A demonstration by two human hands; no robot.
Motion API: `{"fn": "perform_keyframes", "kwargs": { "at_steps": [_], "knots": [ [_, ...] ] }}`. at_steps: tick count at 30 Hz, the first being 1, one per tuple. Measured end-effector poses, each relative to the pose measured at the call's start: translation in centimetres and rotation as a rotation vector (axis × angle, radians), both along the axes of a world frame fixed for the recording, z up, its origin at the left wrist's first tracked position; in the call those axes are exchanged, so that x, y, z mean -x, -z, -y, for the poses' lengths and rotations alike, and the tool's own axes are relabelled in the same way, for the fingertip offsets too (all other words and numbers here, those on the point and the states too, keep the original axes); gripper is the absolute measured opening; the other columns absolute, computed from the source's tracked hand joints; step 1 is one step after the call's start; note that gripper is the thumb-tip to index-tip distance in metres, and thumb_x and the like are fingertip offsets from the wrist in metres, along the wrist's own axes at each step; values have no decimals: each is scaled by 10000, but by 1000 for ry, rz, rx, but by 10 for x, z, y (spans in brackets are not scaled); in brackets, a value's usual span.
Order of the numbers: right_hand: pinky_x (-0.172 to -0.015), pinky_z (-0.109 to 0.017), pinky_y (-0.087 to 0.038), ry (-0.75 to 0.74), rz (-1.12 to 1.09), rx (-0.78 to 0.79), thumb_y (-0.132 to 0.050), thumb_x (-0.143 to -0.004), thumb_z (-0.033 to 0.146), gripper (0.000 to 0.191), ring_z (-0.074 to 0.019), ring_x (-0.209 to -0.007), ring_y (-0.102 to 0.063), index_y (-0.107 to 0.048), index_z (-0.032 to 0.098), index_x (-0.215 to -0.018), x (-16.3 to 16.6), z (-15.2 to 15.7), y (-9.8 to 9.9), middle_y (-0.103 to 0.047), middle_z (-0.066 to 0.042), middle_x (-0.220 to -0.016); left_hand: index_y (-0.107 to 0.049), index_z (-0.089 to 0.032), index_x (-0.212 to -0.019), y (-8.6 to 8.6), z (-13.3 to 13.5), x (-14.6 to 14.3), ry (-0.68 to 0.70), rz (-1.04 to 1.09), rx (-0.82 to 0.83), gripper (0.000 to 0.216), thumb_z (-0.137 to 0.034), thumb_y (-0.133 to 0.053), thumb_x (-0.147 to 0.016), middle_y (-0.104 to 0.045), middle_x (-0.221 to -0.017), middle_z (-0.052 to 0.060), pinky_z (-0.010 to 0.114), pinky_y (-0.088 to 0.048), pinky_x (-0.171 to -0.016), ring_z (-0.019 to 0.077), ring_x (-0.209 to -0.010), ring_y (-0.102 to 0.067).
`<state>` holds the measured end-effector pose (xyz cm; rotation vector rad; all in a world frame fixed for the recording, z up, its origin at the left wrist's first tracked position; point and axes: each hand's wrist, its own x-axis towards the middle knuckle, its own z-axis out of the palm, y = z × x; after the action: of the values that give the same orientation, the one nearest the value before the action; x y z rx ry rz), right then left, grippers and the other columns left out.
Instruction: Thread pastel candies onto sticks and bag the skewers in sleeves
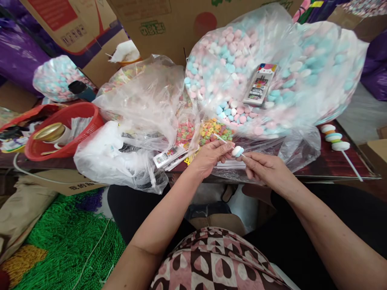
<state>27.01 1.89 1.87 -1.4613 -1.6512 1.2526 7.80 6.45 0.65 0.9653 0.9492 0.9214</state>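
Observation:
A thin white stick (220, 138) runs between my two hands above the table's front edge. White and pale blue candies (237, 151) are threaded on it, in the gap between my fingers. My left hand (211, 158) is closed on the stick beside the candies, its far end poking out past my fingers. My right hand (266, 169) pinches the stick on the other side of the candies. Just beyond my hands lie colourful ring candies (213, 131) in an opened bag. A finished-looking candy skewer (340, 146) with white, orange, blue and green pieces rests at the table's right end.
Large clear bags of pink, white and blue candies (229, 52) fill the back, with a printed packet (260, 84) on top. A red basket (98, 121) and a white plastic bag (99, 149) stand left. Green shredded material (69, 237) covers the floor.

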Motion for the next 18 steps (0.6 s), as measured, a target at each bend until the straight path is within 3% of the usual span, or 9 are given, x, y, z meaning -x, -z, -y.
{"fn": "perform_keyframes", "kwargs": {
  "at_steps": [3,5,7,9,11,13,16,18],
  "knots": [
    [-444,-242,-341,135,-79,0,-579,-844,587,415,-104,-437,-439,-703,195,-902,-2,-3,0,-582,15,-548,-722,-183,-937,4,-1,3,-36,-537,-376,180,-257,-561,-906,-679,-894,53,279,-464,-740,165,-856,-623],
    [-438,-239,-332,188,-106,-2,-593,-841,571,407,-97,-435,-434,-706,188,-919,-3,-4,-1,-576,18,-557,-725,-194,-981,9,-2,6,13,-929,-584,202,-213,-536,-912,-668,-963,72,325,-456,-843,211,-974,-607],
    [-437,-236,-336,187,-107,1,-594,-846,557,397,-96,-439,-436,-706,184,-923,-4,-5,-1,-576,16,-559,-716,-201,-1038,16,-2,6,111,-1203,-682,237,-239,-510,-928,-646,-996,93,353,-453,-853,242,-1003,-597],
    [-445,-235,-353,162,-92,2,-582,-856,558,402,-99,-443,-447,-706,184,-933,-4,-4,0,-581,13,-557,-702,-205,-1073,22,-2,5,157,-1321,-720,264,-264,-479,-945,-630,-1020,106,360,-454,-843,249,-1001,-593],
    [-454,-236,-372,139,-68,-7,-566,-863,569,416,-102,-448,-459,-706,185,-945,-4,-4,2,-591,9,-562,-697,-205,-1043,26,-3,3,135,-1292,-713,244,-257,-481,-943,-629,-1024,100,353,-451,-847,236,-993,-591],
    [-460,-237,-381,122,-40,-24,-554,-868,576,428,-107,-452,-466,-705,184,-949,-6,-4,3,-593,8,-555,-690,-202,-960,27,-5,4,58,-1121,-649,170,-237,-531,-914,-639,-972,70,329,-451,-838,206,-952,-592],
    [-444,-238,-364,43,5,-19,-532,-880,573,416,-114,-434,-450,-704,194,-901,-9,-3,4,-552,23,-491,-641,-182,-854,24,-11,7,-127,-601,-382,69,-245,-613,-848,-645,-817,17,271,-455,-710,144,-774,-603],
    [-435,-241,-347,-36,34,-1,-511,-891,563,405,-118,-418,-439,-692,207,-825,-10,-1,4,-511,35,-446,-610,-170,-836,21,-13,8,-217,-204,-157,148,-284,-689,-783,-655,-763,2,236,-426,-601,114,-667,-604]
  ]
}}
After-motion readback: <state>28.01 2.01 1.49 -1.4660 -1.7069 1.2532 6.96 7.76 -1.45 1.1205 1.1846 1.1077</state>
